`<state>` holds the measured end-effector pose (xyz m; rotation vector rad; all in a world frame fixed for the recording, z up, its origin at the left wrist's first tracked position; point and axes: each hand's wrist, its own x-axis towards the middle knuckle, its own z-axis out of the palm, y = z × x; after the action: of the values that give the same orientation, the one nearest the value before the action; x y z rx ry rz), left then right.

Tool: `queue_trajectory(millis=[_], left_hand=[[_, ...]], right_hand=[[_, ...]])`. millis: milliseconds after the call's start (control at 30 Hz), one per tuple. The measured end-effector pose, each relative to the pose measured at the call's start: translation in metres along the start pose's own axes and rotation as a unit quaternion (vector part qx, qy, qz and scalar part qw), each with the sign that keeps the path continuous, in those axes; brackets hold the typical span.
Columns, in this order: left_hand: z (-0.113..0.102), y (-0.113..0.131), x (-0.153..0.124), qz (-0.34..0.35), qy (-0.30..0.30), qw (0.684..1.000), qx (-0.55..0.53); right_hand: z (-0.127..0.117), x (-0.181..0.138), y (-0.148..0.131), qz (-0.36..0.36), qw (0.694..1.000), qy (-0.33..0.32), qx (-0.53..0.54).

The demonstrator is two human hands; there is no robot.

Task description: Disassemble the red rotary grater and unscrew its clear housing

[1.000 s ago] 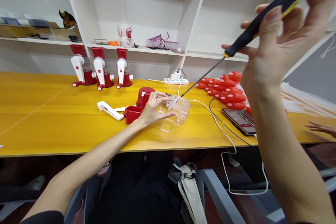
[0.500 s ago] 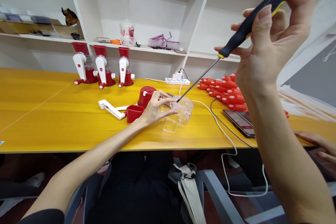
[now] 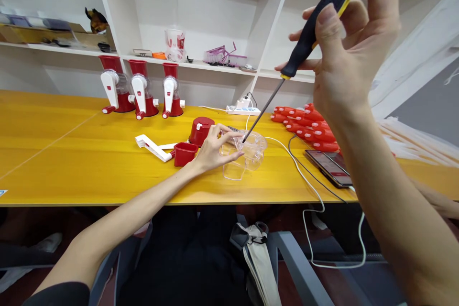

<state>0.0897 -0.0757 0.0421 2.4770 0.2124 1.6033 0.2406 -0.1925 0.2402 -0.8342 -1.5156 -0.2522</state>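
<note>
My right hand [image 3: 353, 40] grips a screwdriver [image 3: 304, 33] by its black and yellow handle, up at the right. The long shaft slopes down to the left, and its tip meets a clear plastic housing [image 3: 254, 150] on the table. Thumb and fingers of my left hand [image 3: 212, 150] pinch the near left side of that housing. Just left of this hand are a red square hopper [image 3: 185, 154] and a red round base [image 3: 201, 130]. Further left lies a white crank handle [image 3: 153, 148]. Whether a screw sits under the tip is too small to tell.
Three red and white drum graters [image 3: 142, 88] stand at the back left of the yellow table [image 3: 71, 162]. A power strip [image 3: 243, 110], red handle-like parts [image 3: 308, 126], a phone [image 3: 330, 167] and cables [image 3: 301, 177] are to the right. Another person's arm [image 3: 435, 198] shows at the right edge.
My right hand has moved left and slightly up, so the screwdriver stands steeper, its tip still at the clear housing. My left hand stays on the housing. The other person's hand is now mostly hidden.
</note>
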Motion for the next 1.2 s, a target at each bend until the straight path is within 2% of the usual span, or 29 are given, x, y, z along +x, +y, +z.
queue_trajectory(millis=[100, 233, 367, 500, 633, 867, 1067, 1200], left_hand=[[0.001, -0.001, 0.000, 0.008, 0.004, 1.000, 0.002], [0.001, -0.001, 0.000, 0.002, -0.005, 1.000, 0.006], [0.000, -0.001, 0.000, 0.006, -0.003, 1.000, 0.005], [0.001, -0.001, -0.001, 0.013, 0.003, 1.000, 0.009], [0.001, -0.002, -0.001, 0.018, 0.007, 1.000, 0.002], [0.002, -0.002, -0.001, -0.002, -0.009, 1.000, 0.003], [0.002, -0.002, -0.001, 0.022, 0.006, 1.000, -0.003], [0.002, -0.002, 0.000, 0.030, 0.011, 0.999, -0.005]], right_hand=[[0.000, 0.005, 0.001, 0.023, 0.999, -0.034, 0.029], [0.000, 0.012, 0.006, 0.067, 0.995, -0.023, 0.063], [-0.001, 0.016, 0.011, 0.039, 0.996, -0.069, 0.039], [-0.002, 0.022, 0.016, 0.004, 0.989, -0.124, 0.080], [0.000, 0.027, 0.016, 0.026, 0.982, -0.166, 0.086], [0.004, 0.030, 0.018, 0.024, 0.987, -0.100, 0.127], [0.001, 0.029, 0.017, -0.038, 0.993, -0.084, 0.072], [0.000, 0.031, 0.021, -0.072, 0.993, -0.062, 0.075]])
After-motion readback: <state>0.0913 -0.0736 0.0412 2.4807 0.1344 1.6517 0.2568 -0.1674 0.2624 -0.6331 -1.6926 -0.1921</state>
